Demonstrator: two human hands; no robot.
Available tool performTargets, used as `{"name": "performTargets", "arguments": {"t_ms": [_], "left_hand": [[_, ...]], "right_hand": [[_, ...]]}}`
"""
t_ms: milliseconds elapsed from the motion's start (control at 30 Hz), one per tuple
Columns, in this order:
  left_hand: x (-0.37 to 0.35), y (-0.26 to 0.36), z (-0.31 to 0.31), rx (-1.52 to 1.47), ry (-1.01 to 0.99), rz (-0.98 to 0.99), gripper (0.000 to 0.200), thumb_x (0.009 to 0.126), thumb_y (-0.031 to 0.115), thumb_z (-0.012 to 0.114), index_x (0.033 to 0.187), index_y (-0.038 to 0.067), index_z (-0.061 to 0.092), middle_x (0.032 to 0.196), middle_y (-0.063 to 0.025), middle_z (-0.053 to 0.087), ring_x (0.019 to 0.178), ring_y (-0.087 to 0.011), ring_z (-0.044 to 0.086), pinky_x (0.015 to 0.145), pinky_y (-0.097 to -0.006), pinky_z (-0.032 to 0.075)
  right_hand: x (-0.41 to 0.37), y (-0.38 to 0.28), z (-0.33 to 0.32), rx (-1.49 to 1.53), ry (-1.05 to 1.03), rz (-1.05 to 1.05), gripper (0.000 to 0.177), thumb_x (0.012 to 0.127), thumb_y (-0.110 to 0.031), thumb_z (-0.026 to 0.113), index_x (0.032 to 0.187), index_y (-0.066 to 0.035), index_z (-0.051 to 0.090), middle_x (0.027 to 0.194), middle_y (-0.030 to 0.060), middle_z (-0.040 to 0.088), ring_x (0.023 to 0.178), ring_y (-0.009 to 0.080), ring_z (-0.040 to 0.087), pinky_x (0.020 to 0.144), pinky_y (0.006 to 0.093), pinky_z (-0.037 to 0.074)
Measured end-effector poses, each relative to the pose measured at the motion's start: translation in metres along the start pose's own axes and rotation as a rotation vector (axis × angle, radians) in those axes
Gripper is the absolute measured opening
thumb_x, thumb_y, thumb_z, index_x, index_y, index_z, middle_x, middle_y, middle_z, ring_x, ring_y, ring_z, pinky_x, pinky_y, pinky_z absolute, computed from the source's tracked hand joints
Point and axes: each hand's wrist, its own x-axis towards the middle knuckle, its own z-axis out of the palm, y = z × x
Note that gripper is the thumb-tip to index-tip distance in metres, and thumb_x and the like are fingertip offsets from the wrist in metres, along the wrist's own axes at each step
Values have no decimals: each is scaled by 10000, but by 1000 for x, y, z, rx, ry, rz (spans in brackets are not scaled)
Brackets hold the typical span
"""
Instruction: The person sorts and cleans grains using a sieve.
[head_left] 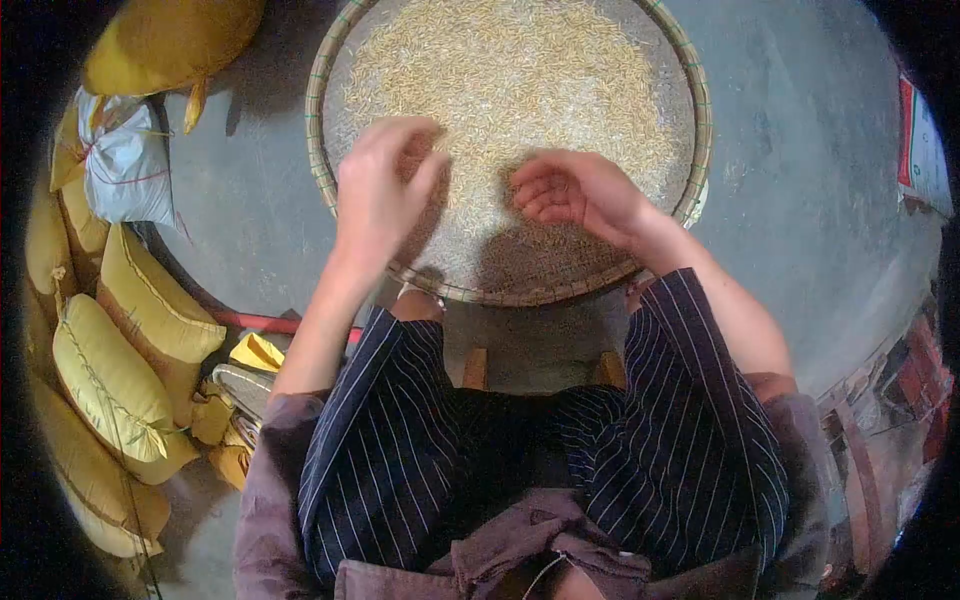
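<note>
A round woven winnowing tray (pixel 312 110) with a bamboo rim lies before me, just beyond my knees. Unhusked rice grains (pixel 520 65) are spread over it, thickest toward the far side, with paler grains mixed in. Over the tray's left part is my left hand (pixel 385 180), slightly blurred, thumb apart from bent fingers and no object visible in it. My right hand (pixel 570 195) hovers over the near right part, palm turned inward, fingers loosely curled and apart; nothing shows in it. Both hands seem to be above the grain, though contact cannot be made out.
Several full yellow sacks (pixel 110 375) are piled at the left. Nearby stand a tied white bag (pixel 128 170) and another yellow sack (pixel 170 45). A red pole (pixel 255 321) lies on the grey floor (pixel 800 150). At the right edge is a printed bag (pixel 922 150).
</note>
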Motion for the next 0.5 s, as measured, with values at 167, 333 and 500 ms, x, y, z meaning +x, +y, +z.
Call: {"name": "performTargets", "arguments": {"t_ms": [167,333,500], "left_hand": [[11,-12,11,25,66,21,325,735,88,753,1037,30,648,1006,-138,627,833,-284,639,750,-363,521],[15,-21,18,57,49,83,290,756,83,739,1029,33,656,1005,-133,634,859,-308,638,766,-364,520],[18,-20,16,13,85,111,132,794,61,697,915,10,682,916,-140,660,835,-306,645,764,-361,517]], "right_hand": [[-4,-9,-4,88,112,-73,419,1011,-293,383,1120,54,590,948,108,647,862,170,628,798,296,516],[0,-3,-6,109,153,-131,385,973,-259,442,1099,74,588,925,144,651,835,213,644,767,318,520],[0,-4,-6,41,130,-101,423,1011,-303,383,1134,48,584,961,115,639,895,186,613,830,322,494]]}}
